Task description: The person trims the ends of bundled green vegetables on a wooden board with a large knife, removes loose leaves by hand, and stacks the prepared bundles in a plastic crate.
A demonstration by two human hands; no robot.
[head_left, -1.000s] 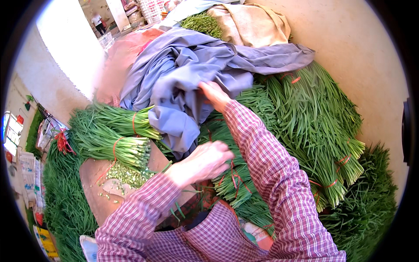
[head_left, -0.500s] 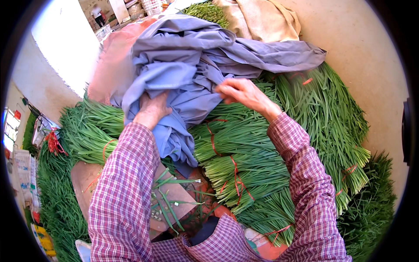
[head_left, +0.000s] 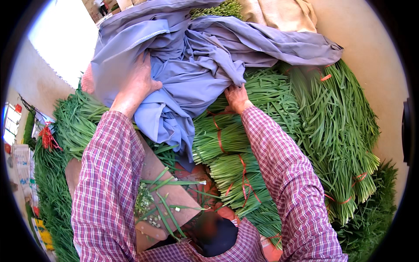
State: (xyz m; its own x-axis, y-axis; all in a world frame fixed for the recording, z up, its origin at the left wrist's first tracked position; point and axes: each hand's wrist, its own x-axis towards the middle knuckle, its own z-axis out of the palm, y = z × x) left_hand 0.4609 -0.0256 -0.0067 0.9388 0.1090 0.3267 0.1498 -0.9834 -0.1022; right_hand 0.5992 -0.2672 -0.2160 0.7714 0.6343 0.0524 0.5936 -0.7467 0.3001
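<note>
A large blue-grey cloth (head_left: 192, 83) lies bunched over the far part of a heap of green chive bundles (head_left: 270, 96). My left hand (head_left: 137, 83) grips a fold of the cloth, thumb outside and fingers partly hidden in the fabric. At the cloth's near right edge, my right hand (head_left: 237, 98) holds its hem, fingertips tucked out of sight, just above the chives. Red ties (head_left: 244, 179) bind the bundles, their pale cut ends facing me.
A brown board (head_left: 183, 212) with loose chive stalks and trimmings lies close to me. More chives (head_left: 54, 196) stand along the left, with red ties (head_left: 49, 137) hanging there. A tan cloth (head_left: 277, 15) sits at the back, beside a plain wall (head_left: 366, 56).
My left hand has pushed the cloth away and up to the left. My right hand has come down and inward to the cloth's near edge. The cloth covers less of the left side.
</note>
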